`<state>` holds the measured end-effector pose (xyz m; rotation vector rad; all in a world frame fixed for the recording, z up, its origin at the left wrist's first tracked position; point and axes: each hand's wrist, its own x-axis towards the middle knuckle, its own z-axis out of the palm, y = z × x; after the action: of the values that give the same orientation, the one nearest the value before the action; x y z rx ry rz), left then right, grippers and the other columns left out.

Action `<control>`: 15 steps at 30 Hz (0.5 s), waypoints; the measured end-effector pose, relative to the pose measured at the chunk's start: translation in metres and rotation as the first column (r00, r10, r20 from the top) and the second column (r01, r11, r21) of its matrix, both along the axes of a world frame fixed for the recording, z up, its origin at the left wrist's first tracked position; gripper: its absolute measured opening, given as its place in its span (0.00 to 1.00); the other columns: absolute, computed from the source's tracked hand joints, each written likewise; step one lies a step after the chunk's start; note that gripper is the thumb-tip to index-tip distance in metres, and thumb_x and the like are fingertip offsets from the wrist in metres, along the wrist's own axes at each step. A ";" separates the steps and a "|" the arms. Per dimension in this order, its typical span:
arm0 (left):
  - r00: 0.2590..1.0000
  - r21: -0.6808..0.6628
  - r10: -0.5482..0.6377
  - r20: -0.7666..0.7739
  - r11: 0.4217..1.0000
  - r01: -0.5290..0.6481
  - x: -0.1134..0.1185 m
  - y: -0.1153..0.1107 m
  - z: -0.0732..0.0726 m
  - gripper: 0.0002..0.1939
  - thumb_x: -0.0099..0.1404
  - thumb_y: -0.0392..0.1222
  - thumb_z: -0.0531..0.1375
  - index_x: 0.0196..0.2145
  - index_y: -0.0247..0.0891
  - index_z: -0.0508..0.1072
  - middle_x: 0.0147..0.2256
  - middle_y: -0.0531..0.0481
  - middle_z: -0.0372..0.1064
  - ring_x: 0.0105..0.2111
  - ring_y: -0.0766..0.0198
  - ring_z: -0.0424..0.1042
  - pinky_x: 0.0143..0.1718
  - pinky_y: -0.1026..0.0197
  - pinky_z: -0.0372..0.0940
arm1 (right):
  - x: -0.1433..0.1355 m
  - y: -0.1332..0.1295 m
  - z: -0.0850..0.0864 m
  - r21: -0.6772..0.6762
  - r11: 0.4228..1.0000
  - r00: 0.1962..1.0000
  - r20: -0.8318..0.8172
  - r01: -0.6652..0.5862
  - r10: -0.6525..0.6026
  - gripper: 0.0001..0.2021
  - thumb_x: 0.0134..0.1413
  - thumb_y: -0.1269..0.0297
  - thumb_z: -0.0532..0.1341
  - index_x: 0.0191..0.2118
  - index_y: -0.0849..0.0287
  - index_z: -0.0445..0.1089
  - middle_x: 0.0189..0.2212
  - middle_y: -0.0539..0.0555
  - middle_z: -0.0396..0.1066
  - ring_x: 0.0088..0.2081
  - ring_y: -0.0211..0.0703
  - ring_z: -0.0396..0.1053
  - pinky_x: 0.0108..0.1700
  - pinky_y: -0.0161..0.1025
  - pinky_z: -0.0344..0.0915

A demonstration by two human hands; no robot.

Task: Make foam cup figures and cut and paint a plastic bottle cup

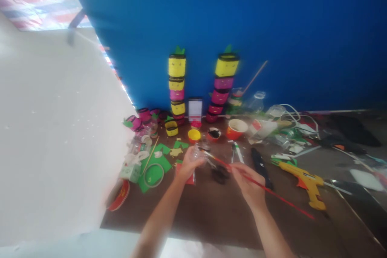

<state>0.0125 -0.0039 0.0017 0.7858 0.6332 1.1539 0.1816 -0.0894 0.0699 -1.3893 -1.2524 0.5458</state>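
My left hand (190,163) is closed around a small clear plastic piece (198,152), perhaps part of a bottle; its exact shape is blurred. In my right hand (249,181) is a long red-handled paintbrush (281,199), held like a pen. Its tip points left and meets or nearly meets the clear piece. Just beyond the hands stand a cup of yellow paint (194,135), a bowl with dark paint (214,133) and a red-and-white paper tub (236,129). Scissors with black handles (220,174) lie on the table between my hands, partly hidden.
Two stacks of painted yellow and magenta cups (177,66) (220,97) stand against the blue panel (242,12). A yellow glue gun (305,181) lies to the right. Green sheets (160,169) and a tape ring (153,175) lie left. Clear bottles (258,102) crowd the back right.
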 end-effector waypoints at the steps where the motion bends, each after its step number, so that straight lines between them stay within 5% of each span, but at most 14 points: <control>1: 1.000 -0.004 -0.004 0.000 1.000 0.004 0.000 0.000 0.002 0.26 0.44 0.37 0.70 0.41 0.39 0.67 0.39 0.49 0.70 0.43 0.58 0.70 0.48 0.53 0.62 | 0.000 0.000 0.000 0.001 1.000 1.000 -0.002 0.000 0.000 0.07 0.49 0.59 0.61 0.30 0.56 0.74 0.25 0.52 0.75 0.27 0.44 0.73 0.31 0.37 0.71; 15: 0.992 0.002 -0.081 0.095 0.997 0.081 -0.002 -0.003 0.012 0.23 0.46 0.41 0.68 0.41 0.37 0.68 0.37 0.46 0.70 0.36 0.61 0.71 0.42 0.56 0.63 | 0.008 -0.005 -0.003 0.011 1.000 1.000 0.007 0.021 -0.021 0.07 0.48 0.60 0.62 0.29 0.56 0.74 0.25 0.52 0.75 0.27 0.43 0.73 0.31 0.37 0.71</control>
<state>0.0104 -0.0068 0.0134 0.7434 0.5187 1.1098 0.1896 -0.0944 0.0668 -1.3945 -1.2433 0.5191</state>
